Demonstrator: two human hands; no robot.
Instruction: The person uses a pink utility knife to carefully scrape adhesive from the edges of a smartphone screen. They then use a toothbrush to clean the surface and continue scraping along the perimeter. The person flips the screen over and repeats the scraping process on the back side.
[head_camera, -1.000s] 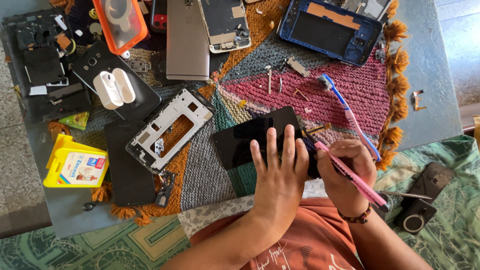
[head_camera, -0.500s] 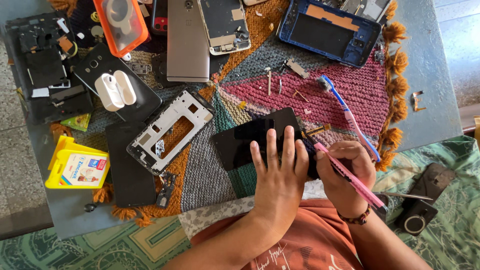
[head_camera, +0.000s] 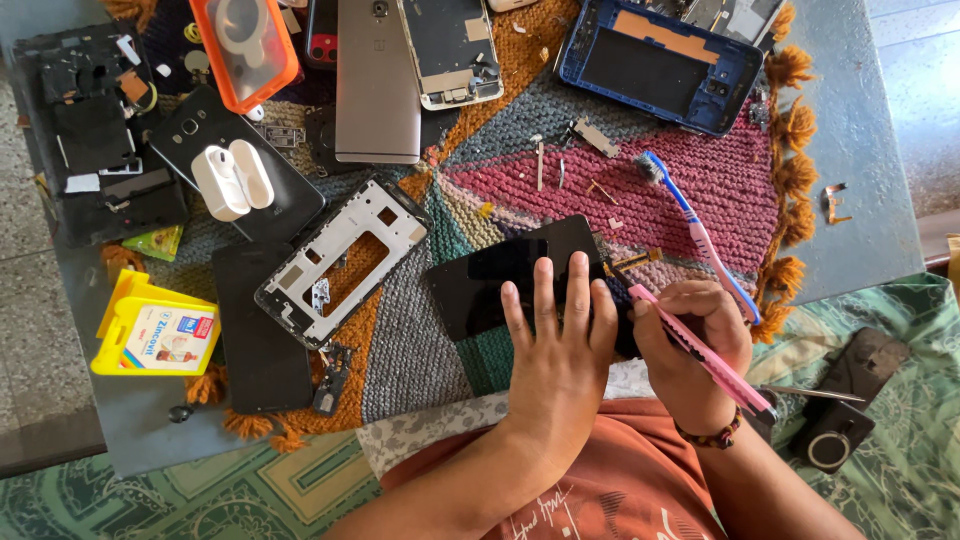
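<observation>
Pink cutter (head_camera: 700, 352) sat clamped in our right hand (head_camera: 690, 350). Our left hand (head_camera: 556, 350) lay flat, fingers spread, pinning the black phone panel (head_camera: 500, 280). We judged shallow, steady edge strokes safest.

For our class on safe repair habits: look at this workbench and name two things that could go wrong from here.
1. The right hand works a pink tool at the edge of the black phone panel beside the left hand; a slip could jab a finger or crack the panel.
2. Tiny loose parts on the knitted mat could get lost.
</observation>
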